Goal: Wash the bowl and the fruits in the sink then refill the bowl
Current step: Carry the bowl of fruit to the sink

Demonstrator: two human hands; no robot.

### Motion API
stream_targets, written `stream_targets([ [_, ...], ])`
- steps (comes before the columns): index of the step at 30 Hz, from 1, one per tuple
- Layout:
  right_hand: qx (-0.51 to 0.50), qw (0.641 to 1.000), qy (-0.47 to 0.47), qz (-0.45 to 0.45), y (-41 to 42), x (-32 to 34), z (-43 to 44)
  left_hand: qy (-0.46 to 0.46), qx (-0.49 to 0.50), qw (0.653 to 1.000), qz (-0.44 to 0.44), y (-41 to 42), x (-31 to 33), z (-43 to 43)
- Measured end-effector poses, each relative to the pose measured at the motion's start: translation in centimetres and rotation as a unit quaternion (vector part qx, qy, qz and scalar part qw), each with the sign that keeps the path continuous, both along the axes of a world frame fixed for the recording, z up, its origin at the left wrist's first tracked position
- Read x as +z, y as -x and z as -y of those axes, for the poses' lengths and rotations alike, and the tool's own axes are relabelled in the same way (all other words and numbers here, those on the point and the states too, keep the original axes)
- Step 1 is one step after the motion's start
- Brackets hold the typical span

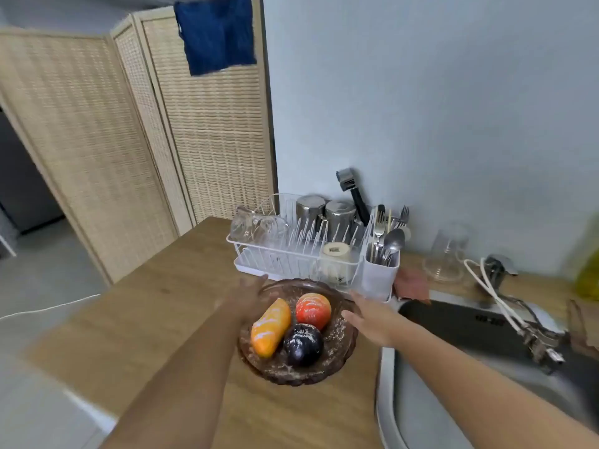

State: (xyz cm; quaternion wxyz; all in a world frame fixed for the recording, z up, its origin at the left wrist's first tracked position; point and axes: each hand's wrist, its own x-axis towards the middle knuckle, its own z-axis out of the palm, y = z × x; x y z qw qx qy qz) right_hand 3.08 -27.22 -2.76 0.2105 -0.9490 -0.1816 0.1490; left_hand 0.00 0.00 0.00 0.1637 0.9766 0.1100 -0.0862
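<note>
Left hand: the left hand (248, 294) is open, fingers spread, at the far-left rim of the bowl; whether it touches the rim cannot be told through the blur.
Bowl: the brown glass bowl (337, 354) sits on the counter just left of the sink, dusted with white specks, so it looks unwashed.
Fruits: an orange elongated fruit (271, 327), a red round fruit (313, 311) and a dark purple fruit (303, 345) all lie in the bowl, speckled white too.
Right hand: the right hand (369, 322) is open, palm toward the bowl's right rim, gripping nothing.
Progress: judged from this, the task is at its start; nothing is washed, and lifting the bowl to the sink, rinsing bowl and fruits, and refilling all remain.
Sink: the steel sink (387, 400) lies at the right, with a tap (499, 270) at its far side; no water is seen running.
Surface: a wooden counter (155, 319), with a white dish rack (291, 254) of cups and cutlery just beyond the bowl and an upturned clear glass (449, 254) further right.
Room: a woven folding screen (97, 140) stands far left with a blue cloth (217, 34) hung on it; a pale wall (421, 92) backs the counter.
</note>
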Motion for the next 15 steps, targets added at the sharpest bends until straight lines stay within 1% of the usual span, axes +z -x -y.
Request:
stream_targets([
  [4, -0.038, 0.995, -0.065, -0.066, 0.8, -1.7, -0.8, 0.133, -0.002, 0.991, 0.024, 2.0, -2.2, -1.4],
  [6, -0.062, 0.990, -0.105, -0.075, 1.2, -2.4, -1.4, 0.174, 0.017, 0.984, 0.029, 2.7, -3.4, -1.7],
  [10, -0.096, 0.981, -0.162, -0.052, 1.4, -3.5, -1.9, 0.204, 0.042, 0.976, 0.061, 3.0, -4.7, -2.1],
  [15, -0.116, 0.969, -0.209, -0.052, 1.6, -3.7, -1.8, 0.216, 0.061, 0.972, 0.064, 2.8, -4.4, -2.1],
])
